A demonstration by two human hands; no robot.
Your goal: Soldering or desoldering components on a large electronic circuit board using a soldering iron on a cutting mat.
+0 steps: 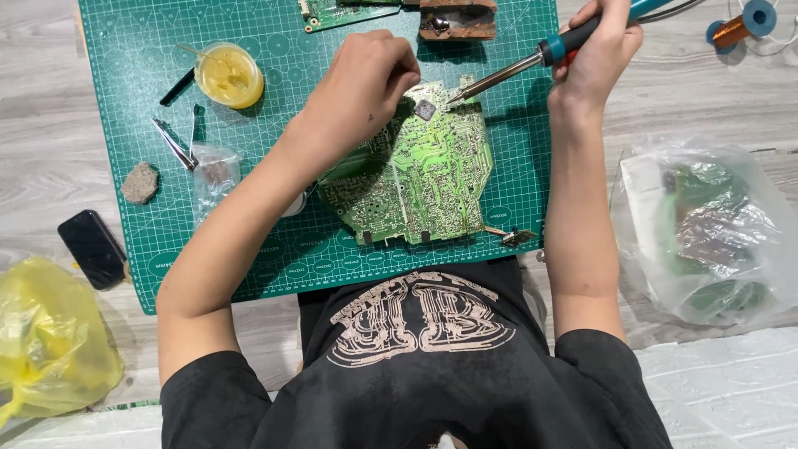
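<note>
A green circuit board (416, 170) lies solder side up on a green cutting mat (125, 50). My left hand (362, 87) is curled over the board's upper left edge and holds it down. My right hand (600, 51) grips a soldering iron (532, 60) with a blue and black handle. The iron's metal tip reaches down-left to the board's top edge, right beside a small grey square part (425, 109).
On the mat lie a yellow paste pot (229, 75), tweezers (174, 143), a small clear bag (214, 170), another board (341, 12) and a brown block (457, 21). Around it are a stone (140, 183), a black phone (93, 248), a yellow bag (50, 341), a clear bag of boards (715, 233) and a copper wire spool (740, 25).
</note>
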